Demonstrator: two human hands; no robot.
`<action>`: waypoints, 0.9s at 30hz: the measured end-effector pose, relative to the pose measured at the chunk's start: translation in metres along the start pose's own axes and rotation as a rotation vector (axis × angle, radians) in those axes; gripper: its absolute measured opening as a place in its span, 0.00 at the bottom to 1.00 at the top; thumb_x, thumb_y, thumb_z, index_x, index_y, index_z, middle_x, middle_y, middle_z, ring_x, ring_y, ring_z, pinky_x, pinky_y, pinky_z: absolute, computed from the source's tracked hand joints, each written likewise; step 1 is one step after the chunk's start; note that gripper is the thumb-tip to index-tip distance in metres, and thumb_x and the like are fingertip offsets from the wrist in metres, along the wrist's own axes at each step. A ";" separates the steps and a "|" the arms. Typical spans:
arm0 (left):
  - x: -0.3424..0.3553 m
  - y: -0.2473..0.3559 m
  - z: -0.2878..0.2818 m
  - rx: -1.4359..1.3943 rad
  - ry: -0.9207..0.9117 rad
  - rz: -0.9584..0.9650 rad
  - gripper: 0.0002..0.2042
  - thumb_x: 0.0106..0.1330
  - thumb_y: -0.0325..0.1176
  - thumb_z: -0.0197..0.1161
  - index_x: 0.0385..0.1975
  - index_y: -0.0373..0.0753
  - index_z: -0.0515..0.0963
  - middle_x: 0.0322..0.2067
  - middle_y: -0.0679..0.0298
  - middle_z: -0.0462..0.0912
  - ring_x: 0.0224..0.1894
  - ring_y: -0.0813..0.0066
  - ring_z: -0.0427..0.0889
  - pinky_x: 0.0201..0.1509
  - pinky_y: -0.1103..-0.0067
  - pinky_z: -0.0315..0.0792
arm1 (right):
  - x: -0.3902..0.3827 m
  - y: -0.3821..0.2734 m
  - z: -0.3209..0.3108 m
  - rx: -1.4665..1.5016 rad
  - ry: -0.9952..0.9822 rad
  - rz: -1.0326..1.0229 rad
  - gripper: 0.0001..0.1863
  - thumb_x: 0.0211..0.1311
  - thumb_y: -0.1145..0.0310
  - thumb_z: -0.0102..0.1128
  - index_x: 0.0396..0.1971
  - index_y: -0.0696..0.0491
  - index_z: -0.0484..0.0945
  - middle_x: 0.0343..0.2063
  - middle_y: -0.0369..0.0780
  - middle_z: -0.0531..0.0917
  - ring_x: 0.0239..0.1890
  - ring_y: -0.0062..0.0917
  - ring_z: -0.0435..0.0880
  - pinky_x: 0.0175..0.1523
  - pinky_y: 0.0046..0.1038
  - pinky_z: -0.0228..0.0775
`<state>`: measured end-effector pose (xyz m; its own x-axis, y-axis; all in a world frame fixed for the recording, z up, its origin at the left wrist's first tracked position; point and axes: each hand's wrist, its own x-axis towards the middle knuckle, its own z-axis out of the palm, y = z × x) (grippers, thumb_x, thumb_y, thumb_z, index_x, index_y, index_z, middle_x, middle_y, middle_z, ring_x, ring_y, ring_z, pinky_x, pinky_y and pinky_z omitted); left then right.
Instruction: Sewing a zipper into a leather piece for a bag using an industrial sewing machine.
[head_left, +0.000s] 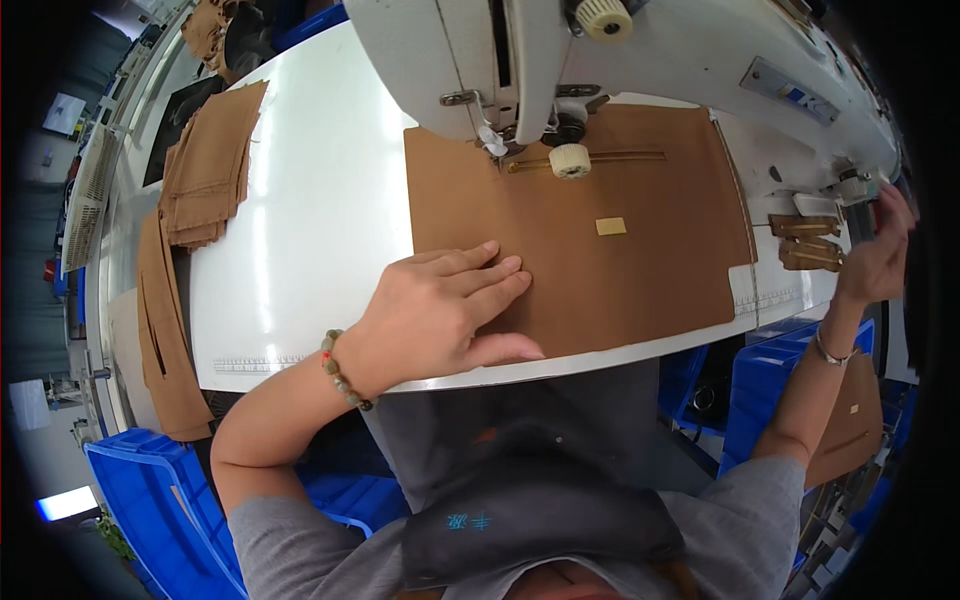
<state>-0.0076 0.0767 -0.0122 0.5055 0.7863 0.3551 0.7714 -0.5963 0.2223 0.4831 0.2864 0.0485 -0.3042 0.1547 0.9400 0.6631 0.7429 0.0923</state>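
Observation:
A brown leather-like panel [660, 280] lies flat on the white table, its far part under the sewing machine's needle area [500, 150]. My left hand [450, 305] rests on the panel's near left part, with fingers stretched out and thumb apart. A narrow slot with gold-coloured edging [620, 158] runs across the panel close to the needle, and a small yellow patch [611, 227] sits nearer to me. My right hand [877, 250] is raised at the right end of the sewing machine [690, 60], fingers extended upward; whether they touch the machine is unclear.
Brown pieces [212, 165] are stacked at the table's left, with a long slotted piece [160, 320] hanging beside them. Small brown pieces with gold-coloured parts [808, 243] lie at the right. Blue bins [160, 480] stand below the table on both sides.

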 end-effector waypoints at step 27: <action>0.023 -0.009 0.018 0.326 -0.024 -0.272 0.42 0.53 0.61 0.78 0.63 0.36 0.83 0.62 0.57 0.85 0.61 0.59 0.84 0.68 0.63 0.74 | -0.009 -0.223 0.180 0.495 -0.814 -0.160 0.32 0.63 0.44 0.72 0.55 0.57 0.88 0.60 0.43 0.87 0.62 0.39 0.86 0.62 0.41 0.79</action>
<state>0.0040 0.1030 -0.0219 0.2730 0.9138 0.3007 0.9577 -0.2877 0.0048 0.2144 0.2365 -0.0397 -0.8704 0.2936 0.3952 0.2658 0.9559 -0.1248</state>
